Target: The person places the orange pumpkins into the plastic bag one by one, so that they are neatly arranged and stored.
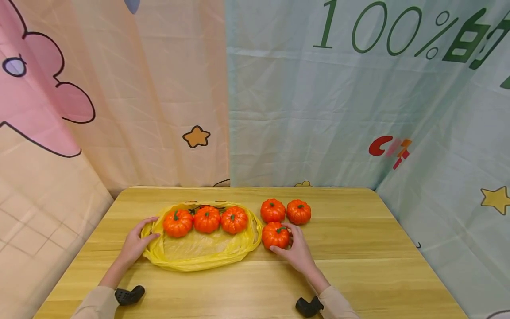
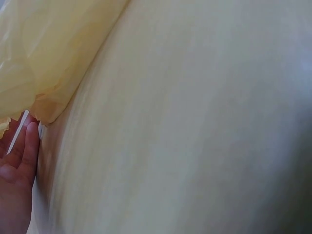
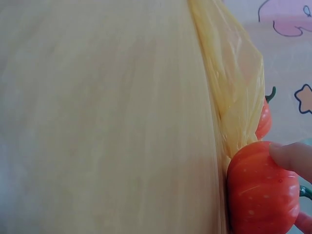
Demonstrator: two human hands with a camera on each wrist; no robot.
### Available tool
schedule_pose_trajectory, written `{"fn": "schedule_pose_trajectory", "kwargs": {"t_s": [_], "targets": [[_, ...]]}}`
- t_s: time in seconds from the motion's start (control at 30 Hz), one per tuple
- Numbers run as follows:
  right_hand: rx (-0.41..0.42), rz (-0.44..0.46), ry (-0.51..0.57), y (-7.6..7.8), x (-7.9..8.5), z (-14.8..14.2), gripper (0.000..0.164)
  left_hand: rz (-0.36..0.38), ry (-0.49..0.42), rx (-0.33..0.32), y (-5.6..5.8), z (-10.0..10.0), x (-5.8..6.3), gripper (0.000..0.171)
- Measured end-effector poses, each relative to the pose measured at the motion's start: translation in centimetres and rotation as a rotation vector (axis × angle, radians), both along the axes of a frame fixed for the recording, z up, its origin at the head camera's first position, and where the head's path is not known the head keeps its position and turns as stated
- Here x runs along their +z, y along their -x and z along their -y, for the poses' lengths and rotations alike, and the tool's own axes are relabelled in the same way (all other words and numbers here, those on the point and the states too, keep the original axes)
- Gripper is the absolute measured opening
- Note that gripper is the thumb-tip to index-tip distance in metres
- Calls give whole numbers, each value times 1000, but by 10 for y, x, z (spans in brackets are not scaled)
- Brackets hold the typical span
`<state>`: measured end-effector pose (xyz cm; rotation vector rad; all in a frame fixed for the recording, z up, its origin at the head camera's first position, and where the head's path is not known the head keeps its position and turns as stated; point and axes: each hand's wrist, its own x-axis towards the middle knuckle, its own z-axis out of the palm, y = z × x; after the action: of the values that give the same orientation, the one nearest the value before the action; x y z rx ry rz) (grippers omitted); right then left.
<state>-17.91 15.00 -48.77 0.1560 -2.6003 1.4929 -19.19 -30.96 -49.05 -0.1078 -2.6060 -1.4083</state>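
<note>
Gripping orange pumpkin (image 1: 274,236) between right fingers (image 1: 294,229), beside yellow bag (image 1: 195,262); left fingers (image 1: 144,224) holding bag's rim.

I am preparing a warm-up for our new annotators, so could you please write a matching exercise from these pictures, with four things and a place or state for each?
1. Left hand
2. Right hand
3. Plastic bag
4. Row of three pumpkins

A. yellow, lying open
B. inside the bag
C. gripping a pumpkin outside the bag
D. at the bag's left edge

Pairs: 1-D, 2-C, 3-A, 4-B
</note>
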Motion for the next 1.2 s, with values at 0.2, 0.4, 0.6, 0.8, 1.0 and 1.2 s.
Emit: {"fn": "schedule_pose_trajectory", "kwargs": {"t_s": [0.2, 0.4, 0.6, 0.8, 1.0, 1.2], "targets": [[-7, -14, -24, 1, -1, 0, 72, -10, 9, 4, 1, 1, -2, 50], [-18, -25, -31, 1, 0, 0, 70, -40, 18, 9, 1, 1, -4, 49], [-21, -31, -34, -1, 1, 1, 70, -33, 20, 11, 1, 1, -4, 49], [-36, -31, -23, -2, 10, 4, 69, -31, 20, 5, 1, 0, -4, 49], [-45, -34, -12, -3, 20, 7, 70, -29, 18, 3, 1, 0, -3, 49], [-52, -58, -21, -3, 29, 12, 71, -32, 27, 11, 1, 0, -2, 49]]}}
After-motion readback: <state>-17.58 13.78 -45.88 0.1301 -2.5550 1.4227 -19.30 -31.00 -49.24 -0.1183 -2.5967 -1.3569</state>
